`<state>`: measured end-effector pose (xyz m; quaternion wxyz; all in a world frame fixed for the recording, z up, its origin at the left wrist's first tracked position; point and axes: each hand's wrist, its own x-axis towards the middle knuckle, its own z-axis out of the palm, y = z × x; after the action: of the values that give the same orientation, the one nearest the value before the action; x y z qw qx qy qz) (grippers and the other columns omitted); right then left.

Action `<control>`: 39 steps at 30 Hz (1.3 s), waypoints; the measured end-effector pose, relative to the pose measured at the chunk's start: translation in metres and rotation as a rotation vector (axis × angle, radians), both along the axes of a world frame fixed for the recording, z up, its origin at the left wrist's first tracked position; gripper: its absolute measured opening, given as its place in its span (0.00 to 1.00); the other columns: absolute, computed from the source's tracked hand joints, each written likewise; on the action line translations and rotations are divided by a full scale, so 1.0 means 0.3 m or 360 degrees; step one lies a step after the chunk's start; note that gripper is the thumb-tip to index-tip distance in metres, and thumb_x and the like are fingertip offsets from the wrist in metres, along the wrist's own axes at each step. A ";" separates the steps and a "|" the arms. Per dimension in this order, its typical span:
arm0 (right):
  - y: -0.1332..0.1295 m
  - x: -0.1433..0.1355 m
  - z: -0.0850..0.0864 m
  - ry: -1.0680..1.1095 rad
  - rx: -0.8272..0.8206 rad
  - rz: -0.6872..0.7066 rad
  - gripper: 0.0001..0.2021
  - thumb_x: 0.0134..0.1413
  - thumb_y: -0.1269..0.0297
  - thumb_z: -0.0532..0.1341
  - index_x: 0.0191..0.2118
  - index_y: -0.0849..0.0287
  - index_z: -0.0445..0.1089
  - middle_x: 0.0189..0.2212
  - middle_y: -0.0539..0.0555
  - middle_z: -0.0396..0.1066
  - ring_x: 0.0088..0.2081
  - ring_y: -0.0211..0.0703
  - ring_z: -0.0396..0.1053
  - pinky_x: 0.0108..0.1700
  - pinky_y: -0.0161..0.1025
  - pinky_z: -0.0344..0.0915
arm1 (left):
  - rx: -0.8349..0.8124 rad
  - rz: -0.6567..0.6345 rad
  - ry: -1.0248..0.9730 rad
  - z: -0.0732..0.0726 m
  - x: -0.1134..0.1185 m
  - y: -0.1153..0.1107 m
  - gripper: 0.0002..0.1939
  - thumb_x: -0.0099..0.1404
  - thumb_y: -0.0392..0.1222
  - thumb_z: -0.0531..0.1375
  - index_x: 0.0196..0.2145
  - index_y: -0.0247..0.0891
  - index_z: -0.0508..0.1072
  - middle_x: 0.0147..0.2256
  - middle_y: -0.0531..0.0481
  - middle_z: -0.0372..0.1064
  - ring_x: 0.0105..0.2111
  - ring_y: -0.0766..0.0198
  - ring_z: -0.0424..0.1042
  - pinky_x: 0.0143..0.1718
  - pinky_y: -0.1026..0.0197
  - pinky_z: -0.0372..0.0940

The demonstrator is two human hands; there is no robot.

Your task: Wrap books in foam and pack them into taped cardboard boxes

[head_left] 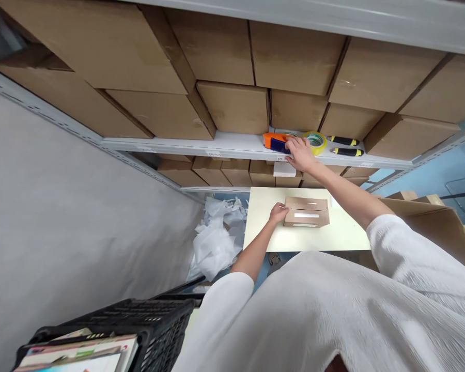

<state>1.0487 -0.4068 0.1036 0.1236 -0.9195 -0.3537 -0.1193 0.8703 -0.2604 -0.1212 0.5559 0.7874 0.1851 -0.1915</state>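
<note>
A small cardboard box (313,204) lies on the pale yellow tabletop (263,235), with a white strip on its near side. My left hand (279,213) grips the box's left end, fingers closed around the edge. On the shelf above, my right hand (300,152) reaches forward and closes on the right end of an orange and dark blue tape dispenser (275,142). Part of the dispenser is hidden behind the fingers. Right beside that hand lies a yellow-rimmed roll of tape (316,142), and farther right are two black and yellow utility knives (347,152).
Cardboard boxes (232,107) fill the shelf (240,146) and the level below. White packing wrap (215,243) is heaped left of the table. A black crate (163,330) with printed matter stands at the lower left, a large open carton (430,227) at the right.
</note>
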 end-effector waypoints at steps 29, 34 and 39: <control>-0.506 -0.520 -0.320 0.1321 0.0896 -0.0434 0.10 0.56 0.58 0.55 0.44 0.49 0.56 0.31 0.47 0.58 0.34 0.49 0.59 0.40 0.46 0.62 | -0.0151 0.0088 0.0084 -0.003 0.011 0.020 0.21 0.56 0.43 0.78 0.38 0.43 0.70 0.30 0.55 0.74 0.31 0.62 0.75 0.37 0.63 0.67; -0.527 -0.564 -0.372 0.1315 0.0878 -0.0483 0.09 0.57 0.60 0.54 0.43 0.48 0.57 0.33 0.49 0.60 0.37 0.52 0.61 0.40 0.48 0.63 | -0.0123 0.0055 0.0111 0.020 0.013 0.025 0.17 0.59 0.41 0.74 0.38 0.43 0.69 0.31 0.54 0.74 0.33 0.61 0.76 0.39 0.61 0.67; -0.524 -0.552 -0.389 0.1309 0.0899 -0.0470 0.08 0.58 0.61 0.53 0.43 0.48 0.56 0.34 0.50 0.61 0.38 0.53 0.61 0.41 0.49 0.64 | 0.0154 0.0069 -0.0117 0.070 -0.018 0.027 0.17 0.60 0.42 0.73 0.43 0.42 0.72 0.44 0.45 0.78 0.45 0.54 0.79 0.51 0.53 0.71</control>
<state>0.8831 -0.5640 -0.0131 0.4775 -0.8613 -0.0964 0.1448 0.8649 -0.2523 -0.1001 0.5277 0.8156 0.1907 -0.1412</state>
